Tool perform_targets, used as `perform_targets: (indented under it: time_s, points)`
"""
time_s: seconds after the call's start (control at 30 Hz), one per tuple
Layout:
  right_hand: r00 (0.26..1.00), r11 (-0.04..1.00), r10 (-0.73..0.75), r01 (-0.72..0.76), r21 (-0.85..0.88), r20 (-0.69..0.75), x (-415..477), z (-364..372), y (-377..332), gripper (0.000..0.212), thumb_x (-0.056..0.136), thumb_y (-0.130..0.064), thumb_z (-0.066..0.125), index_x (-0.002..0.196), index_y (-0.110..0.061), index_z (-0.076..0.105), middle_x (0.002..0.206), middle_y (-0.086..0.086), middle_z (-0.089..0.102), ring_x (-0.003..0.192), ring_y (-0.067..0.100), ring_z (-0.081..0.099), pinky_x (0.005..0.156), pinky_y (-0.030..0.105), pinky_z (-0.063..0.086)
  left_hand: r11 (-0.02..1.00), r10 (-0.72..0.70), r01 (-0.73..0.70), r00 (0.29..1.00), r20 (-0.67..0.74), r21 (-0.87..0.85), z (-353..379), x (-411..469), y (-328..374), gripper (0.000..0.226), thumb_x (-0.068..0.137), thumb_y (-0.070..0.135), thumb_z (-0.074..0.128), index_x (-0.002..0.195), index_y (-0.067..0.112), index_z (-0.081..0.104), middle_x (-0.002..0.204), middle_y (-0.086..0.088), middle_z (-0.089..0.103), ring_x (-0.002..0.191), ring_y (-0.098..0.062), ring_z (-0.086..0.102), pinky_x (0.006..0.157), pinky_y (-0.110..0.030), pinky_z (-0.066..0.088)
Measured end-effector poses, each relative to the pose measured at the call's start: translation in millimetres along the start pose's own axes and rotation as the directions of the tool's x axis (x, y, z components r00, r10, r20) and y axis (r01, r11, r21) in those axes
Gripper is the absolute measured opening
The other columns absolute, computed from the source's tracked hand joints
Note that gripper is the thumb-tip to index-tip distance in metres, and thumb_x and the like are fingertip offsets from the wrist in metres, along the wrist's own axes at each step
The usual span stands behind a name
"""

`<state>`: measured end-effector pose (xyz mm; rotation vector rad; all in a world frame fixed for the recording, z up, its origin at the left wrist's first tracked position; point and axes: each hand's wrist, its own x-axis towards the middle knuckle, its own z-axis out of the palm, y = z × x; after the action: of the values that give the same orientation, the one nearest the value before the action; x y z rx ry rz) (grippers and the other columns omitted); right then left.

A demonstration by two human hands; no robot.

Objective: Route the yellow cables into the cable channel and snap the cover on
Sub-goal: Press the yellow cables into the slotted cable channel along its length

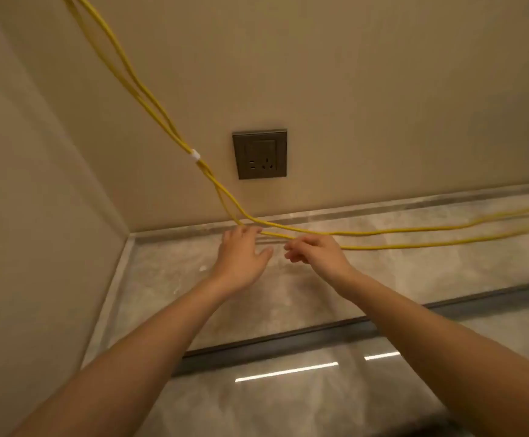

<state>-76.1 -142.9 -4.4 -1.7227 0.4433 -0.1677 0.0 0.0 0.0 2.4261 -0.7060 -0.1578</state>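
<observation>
- Marble ledge [162, 279]: seen left hand [241, 252] straight-fingered, tips resting on yellow cables [367, 233] at 12 o'clock.
- Noted right hand [315, 250] at 3 o'clock of it, fingers curled, apparently pinching them.
- Advised: hold slack low, press toward wall foot.
- Cable channel not made out; white clip [195, 154], socket [259, 154] beyond.

Bright yellow cables [383, 231] carry a white clip [195, 154]; the socket plate [259, 154] is dark grey-brown, the wall [383, 89] beige, the floor [288, 398] mottled grey marble.
</observation>
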Motion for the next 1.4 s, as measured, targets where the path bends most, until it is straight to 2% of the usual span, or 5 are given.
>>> perform_targets:
  time_s: [0.2,0.37,0.9,1.2,1.4]
  points:
    - [0.971,0.902,-0.180,0.099,-0.420,-0.160,-0.4,16.4,24.6,0.011,0.080,-0.012,0.063,0.087,-0.013,0.073,0.093,0.002,0.073,0.093,0.016,0.063,0.083,0.024,0.044,0.838,0.382,-0.318,0.922,-0.061,0.443,8.2,13.1,-16.0,0.061,0.080,0.027,0.055,0.136,0.010,0.038,0.152,-0.012,0.022,0.143,-0.027,0.009,0.115,-0.040,0.006]
    - [0.958,0.729,-0.257,0.106,-0.676,-0.127,8.2,20.2,34.0,0.025,0.081,-0.016,0.061,0.105,-0.017,0.066,0.112,0.005,0.065,0.112,0.025,0.049,0.098,0.032,0.035,0.742,0.361,-0.330,0.930,0.067,0.584,12.1,23.8,-22.7,0.069,0.085,0.033,0.046,0.146,0.015,0.018,0.156,-0.008,0.015,0.144,-0.018,0.001,0.115,-0.043,-0.008]
    - [0.951,0.648,-0.302,0.150,-0.747,-0.071,8.4,13.2,34.3,0.041,0.077,-0.014,0.059,0.117,-0.018,0.054,0.121,0.006,0.051,0.117,0.027,0.038,0.097,0.036,0.033,0.616,0.309,-0.194,0.951,-0.008,0.764,11.4,-41.4,-12.4,0.030,0.075,0.019,0.052,0.102,0.010,0.062,0.096,-0.008,0.064,0.101,-0.027,0.057,0.109,-0.053,0.026]
    - [0.945,0.741,-0.328,0.256,-0.621,-0.003,-34.9,-22.5,45.9,0.037,0.075,-0.011,0.066,0.111,-0.013,0.060,0.117,0.007,0.052,0.114,0.026,0.039,0.096,0.029,0.031,0.684,0.218,-0.093,0.973,-0.081,0.723,27.6,-76.0,-1.2,0.046,0.076,0.023,0.057,0.118,0.004,0.054,0.113,-0.013,0.060,0.118,-0.031,0.048,0.111,-0.057,0.013]
    - [0.857,0.659,-0.371,0.514,-0.549,0.357,-90.6,-37.7,37.5,0.023,0.079,-0.026,0.070,0.100,-0.018,0.065,0.104,0.001,0.064,0.103,0.018,0.052,0.088,0.024,0.037,0.715,0.198,-0.071,0.975,-0.104,0.695,34.4,-94.8,3.7,0.051,0.078,0.024,0.054,0.123,0.002,0.048,0.122,-0.014,0.055,0.126,-0.031,0.039,0.112,-0.056,0.006]
